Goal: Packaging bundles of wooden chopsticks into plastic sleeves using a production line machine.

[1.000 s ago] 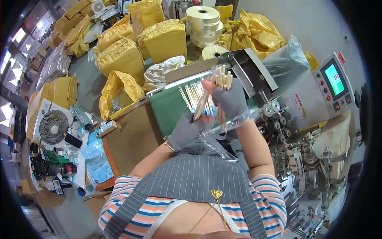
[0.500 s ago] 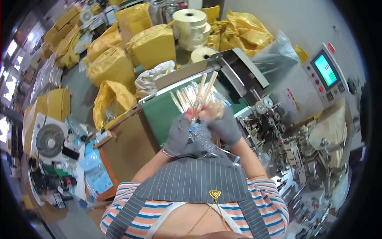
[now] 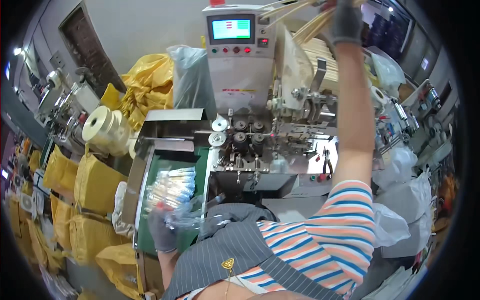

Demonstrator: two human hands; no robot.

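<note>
My left hand, in a grey fingerless glove, is closed at the near edge of a heap of wrapped chopsticks. Crumpled clear plastic film trails rightward from its fingers; motion blurs the grip. The heap lies on a green conveyor belt. My right arm is stretched far up and forward. At the top edge, my right hand, gloved alike, is closed around bare wooden chopsticks, which stick out to its left; its fingertips are partly cut off. Below it, more pale sticks are stacked in the machine's feeder.
A packing machine with a lit screen stands ahead, its rollers beside the belt. Black-handled pliers rest on its bed. Yellow sacks line the left, near film rolls. White plastic bags are at right.
My view has turned right toward the machine. The hands, together over the belt before, are now apart: the right has swung up to the feeder with chopsticks, while the left stays low by the wrapped heap.
</note>
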